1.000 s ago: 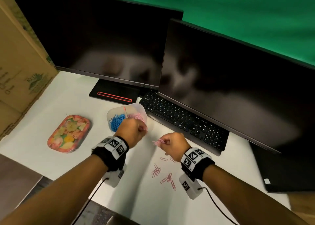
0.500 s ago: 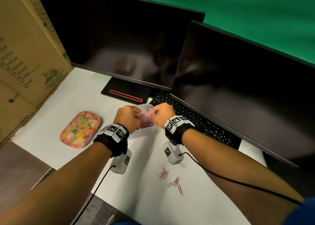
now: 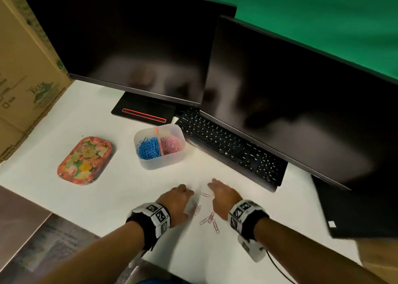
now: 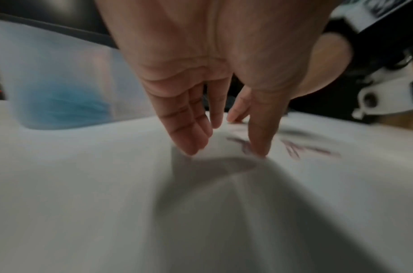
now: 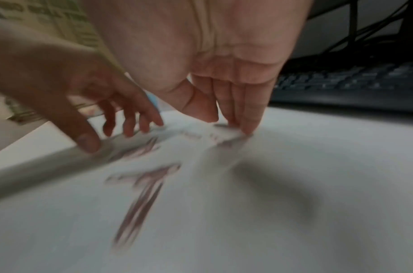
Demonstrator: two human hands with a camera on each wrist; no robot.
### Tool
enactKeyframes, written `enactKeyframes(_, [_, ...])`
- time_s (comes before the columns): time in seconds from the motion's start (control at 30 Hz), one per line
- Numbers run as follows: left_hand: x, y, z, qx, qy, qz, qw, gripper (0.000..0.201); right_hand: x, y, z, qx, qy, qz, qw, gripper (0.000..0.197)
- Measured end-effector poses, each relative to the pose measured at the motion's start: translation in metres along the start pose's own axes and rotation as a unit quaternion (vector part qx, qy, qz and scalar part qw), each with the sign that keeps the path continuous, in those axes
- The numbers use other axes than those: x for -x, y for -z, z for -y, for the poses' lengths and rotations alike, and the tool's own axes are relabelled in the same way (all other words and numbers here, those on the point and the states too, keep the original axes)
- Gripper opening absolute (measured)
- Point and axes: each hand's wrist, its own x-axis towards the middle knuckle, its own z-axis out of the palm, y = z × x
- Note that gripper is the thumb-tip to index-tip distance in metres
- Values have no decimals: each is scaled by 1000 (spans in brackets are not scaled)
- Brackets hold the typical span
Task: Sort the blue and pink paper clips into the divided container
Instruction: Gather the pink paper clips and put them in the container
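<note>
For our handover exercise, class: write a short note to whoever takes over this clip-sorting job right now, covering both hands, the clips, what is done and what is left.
Left hand: open, holding nothing, fingers reaching down to the desk.
Right hand: open, holding nothing, fingers at the desk.
Divided container: blue clips in its left compartment, pink clips in its right.
Done: no blue clips remain on the desk.
Left: a few loose pink clips between the hands, to go in the right compartment.
</note>
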Motion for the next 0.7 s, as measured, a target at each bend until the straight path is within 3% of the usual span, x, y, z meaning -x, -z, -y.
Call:
enactKeyframes(0.13, [-3,-19,-9,20,-49,-34,998,24,25,-43,-9,-60,85,16,994,65])
enactKeyframes(0.23, [-4,-28,-11,34,-77,-43,996,22,38,-47,-13,-53,141,23,988,67])
enactKeyframes(0.37, [-5,-33,-10,65,-60,-68,994,31,47,-37,-32,-147,91,-40,984,58])
enactKeyframes(0.47, [-9,-27,-6,79,12,-69,994,54,50,-36,-45,-98,0,-31,995,61])
enactKeyframes(0.6, [-15,-28,-17,35,-9,-32,999,41,46,-53,-41,-103,-38,-1,994,60])
enactKeyframes(0.7, [-14,-32,-28,18,-34,-33,999,26,40,-59,-27,-127,-13,-29,991,42])
